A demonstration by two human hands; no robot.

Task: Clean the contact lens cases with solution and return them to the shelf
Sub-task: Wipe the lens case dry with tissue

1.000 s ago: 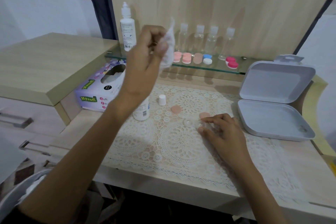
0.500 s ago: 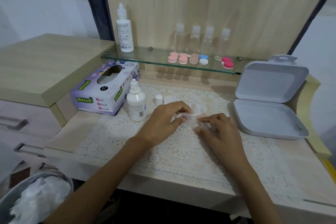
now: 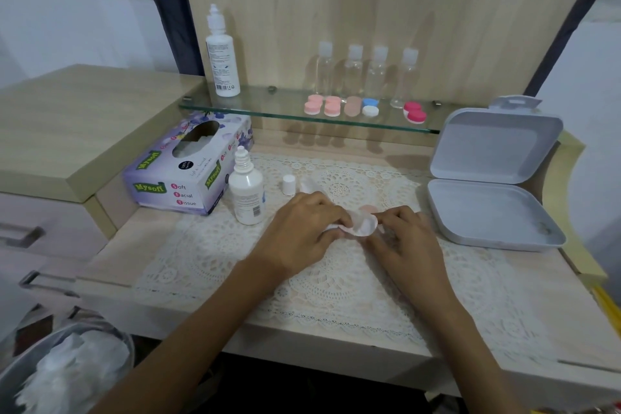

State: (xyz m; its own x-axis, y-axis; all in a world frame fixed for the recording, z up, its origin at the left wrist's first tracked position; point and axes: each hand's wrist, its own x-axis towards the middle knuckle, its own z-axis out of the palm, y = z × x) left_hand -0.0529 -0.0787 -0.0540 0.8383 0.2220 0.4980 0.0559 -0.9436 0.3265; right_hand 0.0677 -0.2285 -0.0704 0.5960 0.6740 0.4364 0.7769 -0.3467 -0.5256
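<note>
A clear lens case is tipped up above the lace mat between my hands. My left hand grips a white tissue and presses it against the case. My right hand pinches the case's right end. A pink cap lies just behind the case. An uncapped solution bottle stands to the left, its small white cap beside it. On the glass shelf sit pink, tan, blue-white and red cases.
A tissue box lies at the left of the desk. An open white plastic box sits at the right. A tall bottle and several clear bottles stand on the shelf. A bin with used tissues is at lower left.
My left hand came down from in front of the shelf with the tissue and now works it against the case. My right hand has tipped the case up off the mat.
</note>
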